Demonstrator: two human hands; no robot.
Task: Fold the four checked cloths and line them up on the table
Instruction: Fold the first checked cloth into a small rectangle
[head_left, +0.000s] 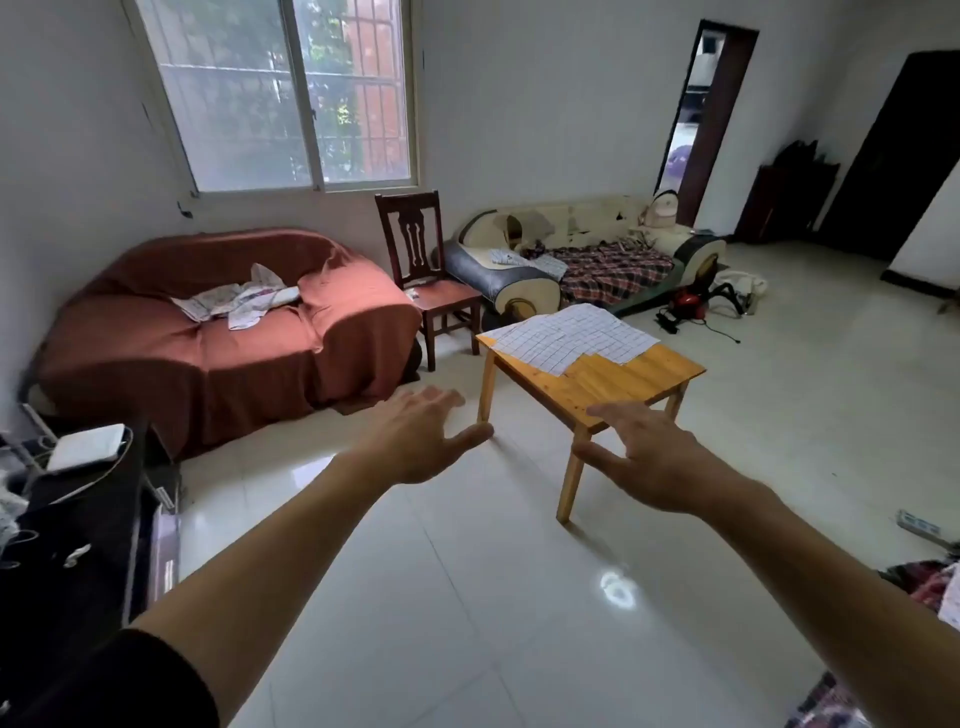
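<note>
Two hands: both stretched forward in the air above the floor, touching nothing.
Left hand (415, 441): fingers (441, 397) straight and spread, thumb out, empty.
Right hand (649, 457): fingers (613, 413) straight, loosely spread, empty.
Checked cloths (571, 338): flat and overlapping on the far half of the bench, unfolded; how many lie there I cannot tell.
Bench (613, 384): small and wooden, at 12 o'clock from the hands, just beyond the fingertips.
Sofa (218, 332): rust-red cover, at 10 o'clock, rumpled light cloth on its seat.
Chair (431, 280): dark wood, between sofa and bench.
</note>
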